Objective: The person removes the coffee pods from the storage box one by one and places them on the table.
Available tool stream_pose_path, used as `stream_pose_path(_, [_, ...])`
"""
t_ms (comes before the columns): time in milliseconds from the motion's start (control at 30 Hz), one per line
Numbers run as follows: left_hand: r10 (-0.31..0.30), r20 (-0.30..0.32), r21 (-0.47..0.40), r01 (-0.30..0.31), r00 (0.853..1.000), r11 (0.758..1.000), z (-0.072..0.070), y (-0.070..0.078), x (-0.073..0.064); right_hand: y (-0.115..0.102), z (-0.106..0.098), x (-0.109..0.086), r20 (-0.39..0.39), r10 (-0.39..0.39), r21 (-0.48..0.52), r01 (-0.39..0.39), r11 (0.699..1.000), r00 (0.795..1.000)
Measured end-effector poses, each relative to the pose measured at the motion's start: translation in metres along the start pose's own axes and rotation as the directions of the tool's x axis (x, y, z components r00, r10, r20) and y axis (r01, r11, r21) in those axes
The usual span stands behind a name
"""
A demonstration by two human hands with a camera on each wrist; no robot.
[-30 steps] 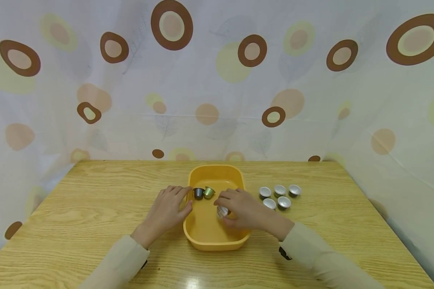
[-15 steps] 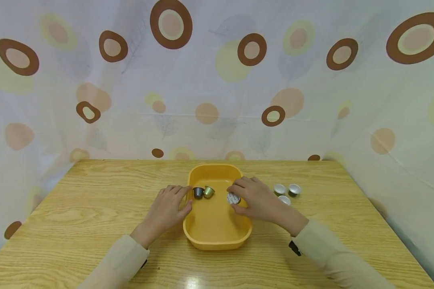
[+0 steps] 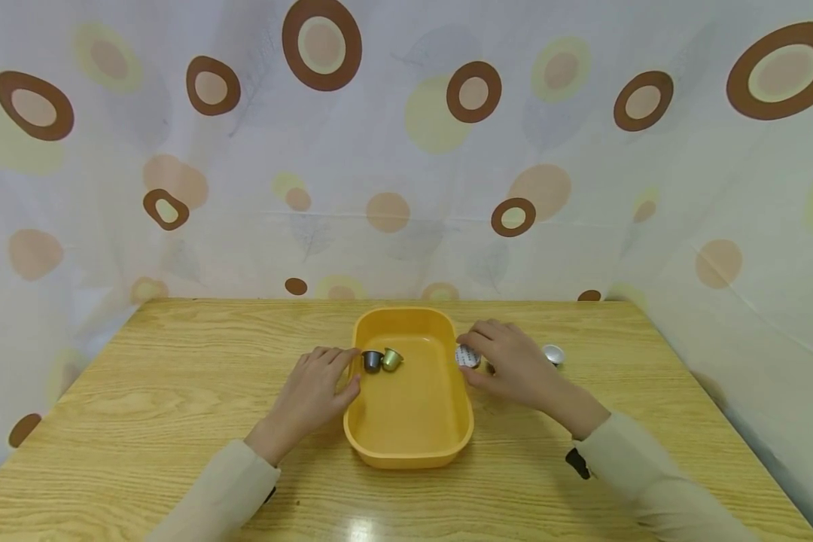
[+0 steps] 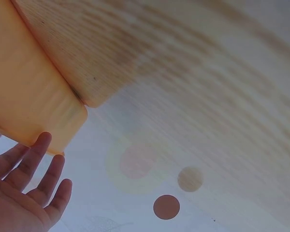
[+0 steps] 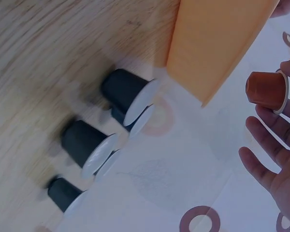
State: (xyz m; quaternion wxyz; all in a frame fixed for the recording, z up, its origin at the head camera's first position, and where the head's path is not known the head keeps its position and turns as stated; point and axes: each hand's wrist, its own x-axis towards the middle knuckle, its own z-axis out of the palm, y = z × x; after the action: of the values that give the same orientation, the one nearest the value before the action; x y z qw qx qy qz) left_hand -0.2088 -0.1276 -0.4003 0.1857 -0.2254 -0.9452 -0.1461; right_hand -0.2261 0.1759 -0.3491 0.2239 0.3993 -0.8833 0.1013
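Note:
My right hand [image 3: 515, 369] pinches an orange-brown coffee capsule [image 5: 267, 90] between thumb and fingers, its printed white lid toward the head camera. It hangs over the right rim of the yellow tray [image 3: 409, 421]. At the tray's left rim, my left hand [image 3: 312, 391] rests with loosely spread fingers; the left wrist view has its fingertips [image 4: 45, 137] against the tray's outer wall. Inside the tray, near the left wall, a dark capsule [image 3: 373, 361] and a green capsule [image 3: 392, 360] lie side by side.
Several dark capsules [image 5: 83, 145] with pale lids stand on the wooden table [image 3: 196, 376] to the right of the tray. In the head view my right hand hides most of them; one capsule [image 3: 553, 354] shows beyond it. A patterned cloth [image 3: 389, 150] hangs behind the table.
My right hand has moved right and slightly away from me, carrying the capsule from over the tray's floor to its right rim. My left hand and the two capsules in the tray have stayed put.

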Motion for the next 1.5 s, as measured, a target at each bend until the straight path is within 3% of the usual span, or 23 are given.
stream_pose_path(767, [-0.009,-0.001,-0.005,0.009,1.000,1.000,-0.001,0.002,0.000,0.035,0.002,-0.043,0.044,0.149,-0.029,-0.148,0.989,0.988])
stream_pose_path(1067, [-0.010,0.008,-0.007,0.010,1.000,1.000,-0.002,0.002,0.000,0.050,0.001,-0.059,0.008,0.166,-0.076,-0.165,0.983,0.986])
stream_pose_path(1500, [-0.015,0.022,-0.012,0.015,1.000,1.000,-0.002,0.001,0.000,0.063,-0.007,-0.079,0.055,0.299,-0.075,-0.295,0.953,0.953])
